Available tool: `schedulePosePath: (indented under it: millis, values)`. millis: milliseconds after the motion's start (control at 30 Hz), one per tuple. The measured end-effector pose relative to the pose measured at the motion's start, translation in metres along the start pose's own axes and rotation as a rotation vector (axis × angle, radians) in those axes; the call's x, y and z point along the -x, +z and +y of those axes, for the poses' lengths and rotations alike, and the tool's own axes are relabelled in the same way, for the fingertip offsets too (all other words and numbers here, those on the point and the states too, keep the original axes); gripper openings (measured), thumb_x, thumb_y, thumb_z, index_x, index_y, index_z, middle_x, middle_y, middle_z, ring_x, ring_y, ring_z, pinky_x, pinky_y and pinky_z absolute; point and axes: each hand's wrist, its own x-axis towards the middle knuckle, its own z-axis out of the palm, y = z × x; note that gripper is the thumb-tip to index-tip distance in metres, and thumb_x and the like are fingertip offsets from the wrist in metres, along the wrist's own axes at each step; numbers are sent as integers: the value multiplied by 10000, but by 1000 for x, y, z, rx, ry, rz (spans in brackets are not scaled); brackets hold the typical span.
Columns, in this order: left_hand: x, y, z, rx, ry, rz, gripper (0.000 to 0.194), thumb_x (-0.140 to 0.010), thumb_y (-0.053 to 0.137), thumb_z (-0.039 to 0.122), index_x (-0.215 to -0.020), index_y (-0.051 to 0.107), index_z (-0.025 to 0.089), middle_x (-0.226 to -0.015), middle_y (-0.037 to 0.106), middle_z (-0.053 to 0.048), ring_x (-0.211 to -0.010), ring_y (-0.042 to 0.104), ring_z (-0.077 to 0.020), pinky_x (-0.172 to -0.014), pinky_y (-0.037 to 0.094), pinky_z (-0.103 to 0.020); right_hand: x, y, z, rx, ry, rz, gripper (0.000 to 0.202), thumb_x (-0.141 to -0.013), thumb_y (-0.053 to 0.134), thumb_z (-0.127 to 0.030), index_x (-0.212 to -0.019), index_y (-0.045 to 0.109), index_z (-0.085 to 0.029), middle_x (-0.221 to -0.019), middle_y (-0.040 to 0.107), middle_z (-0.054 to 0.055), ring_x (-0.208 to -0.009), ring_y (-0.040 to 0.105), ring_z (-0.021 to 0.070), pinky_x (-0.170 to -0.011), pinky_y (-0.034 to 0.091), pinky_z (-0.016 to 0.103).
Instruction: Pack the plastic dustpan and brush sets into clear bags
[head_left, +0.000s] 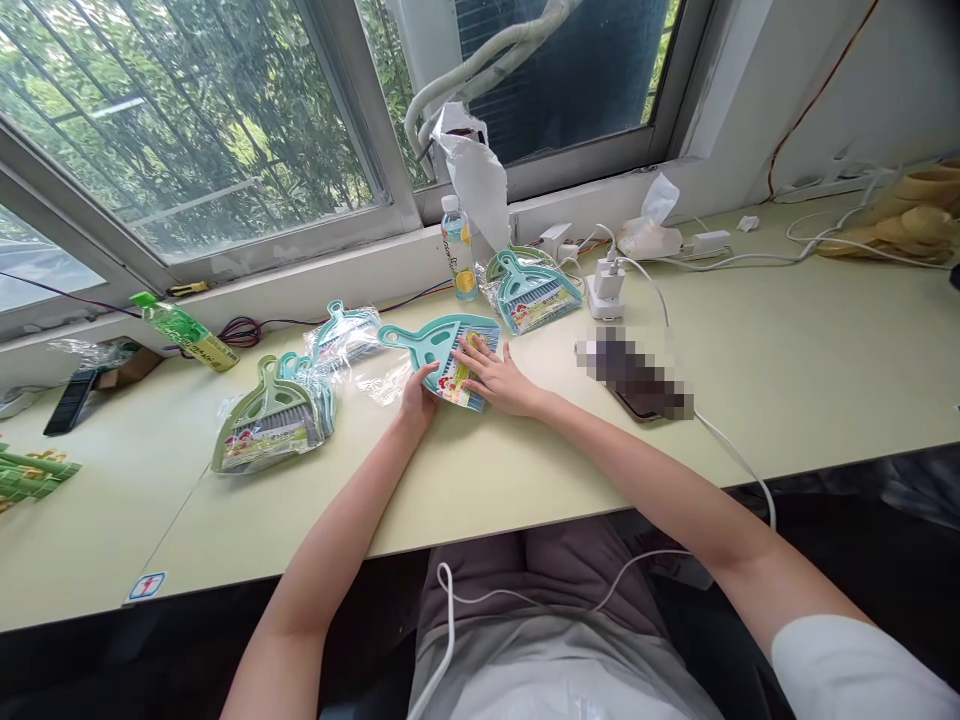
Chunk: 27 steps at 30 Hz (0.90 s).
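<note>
In front of me on the pale table lies a turquoise dustpan (420, 342) with a small brush and a printed card (453, 383) over it. My left hand (418, 398) grips the dustpan's near left edge, thumb on top. Across the card and brush rests my right hand (499, 378), its fingers spread flat. To the left sits a pile of wrapped dustpan sets, a green one (268, 420) on top. Behind it is a turquoise wrapped set (345, 325). Another turquoise set (536, 290) in clear wrap lies at the back, over a green one.
A phone (637, 385), partly blurred, lies right of my hands, with a white cable near it. At the back stand a drink bottle (459, 250) and a white charger (606, 285). A green bottle (187, 332) lies at the left by the window. The table's front edge is close to me.
</note>
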Motion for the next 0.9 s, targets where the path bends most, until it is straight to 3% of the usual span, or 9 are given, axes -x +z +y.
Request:
schedulePosePath:
  millis: [67, 333, 433, 567, 700, 900]
  values:
    - [2, 1, 0, -38, 12, -25, 418, -679, 737, 181, -1088, 654, 164, -1048, 727, -73, -1034, 674, -281, -899, 574, -395, 0, 4, 7, 20, 11, -66, 562, -1022, 348, -395, -1554, 184, -323, -1631, 128, 50, -1517, 40, 281, -1133, 33, 703]
    - [4, 1, -4, -115, 77, -133, 630, -626, 790, 92, -1216, 602, 207, -1115, 718, -74, -1032, 680, -274, -894, 562, -378, 1, -7, 16, -35, 3, -65, 569, -1013, 305, -323, -1562, 154, -310, -1639, 77, 29, -1517, -26, 288, -1098, -66, 727]
    - [4, 0, -5, -127, 82, -112, 656, -616, 801, 98, -1229, 594, 202, -1099, 724, -80, -1009, 688, -278, -877, 565, -381, -1, -3, 16, -89, 56, 1, 600, -1001, 316, -329, -1569, 126, -292, -1643, 26, 32, -1517, -56, 283, -1107, -60, 719]
    - [4, 0, -5, -144, 91, -81, 678, -602, 814, 114, -1238, 589, 189, -1067, 732, -86, -962, 700, -281, -852, 571, -390, -4, 4, 18, -188, 211, 197, 699, -980, 370, -412, -1577, 36, -266, -1645, -61, 51, -1518, -57, 273, -1160, 76, 660]
    - [5, 0, -3, -163, 111, -66, 700, -581, 831, 139, -1234, 585, 186, -1070, 730, -93, -939, 702, -282, -826, 577, -391, -4, 4, 19, -165, 293, 289, 666, -956, 445, -427, -1556, 207, -261, -1650, 7, 57, -1518, 15, 291, -1172, 160, 614]
    - [3, 1, -3, -178, 110, -74, 714, -570, 844, 160, -1231, 577, 201, -1110, 717, -89, -991, 690, -287, -831, 579, -398, 2, -7, 14, 102, 134, 311, 511, -968, 445, -418, -1458, 437, -275, -1643, 97, 34, -1515, -7, 312, -1152, -40, 678]
